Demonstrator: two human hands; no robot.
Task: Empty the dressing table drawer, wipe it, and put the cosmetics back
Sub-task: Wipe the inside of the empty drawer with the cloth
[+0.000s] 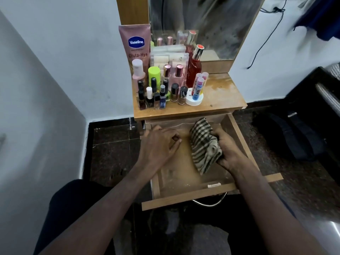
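The drawer (239,129) of a wooden dressing table (220,96) is shown pulled out toward the viewer, seen from above. A striped cloth (203,144) is gripped by the right hand (229,150), whose fingers are curled round the cloth's right edge; the cloth is held against the drawer floor in the right half of the drawer. The left hand (159,144) is placed at the drawer's left side, over its left wall, with the fingers loosely curled and nothing visibly held. Pale specks and smears are seen on the bare drawer floor near the front panel, and a small white fitting (214,185) is seen just inside that panel. A curved metal handle (209,202) is visible below the drawer front.

The cosmetics are gathered on the left part of the tabletop, outside the drawer. A pink lotion tube (136,45) is stood at the back left, against the mirror frame. A tall red bottle (194,70) is stood at the right of the group, a green-capped bottle (154,72) near its middle, and small nail polish bottles (152,97) along the front. A white round jar (194,100) is set at the front right of the group. A mirror (211,24) rises behind the tabletop. A dark bag (287,137) lies on the floor to the right.
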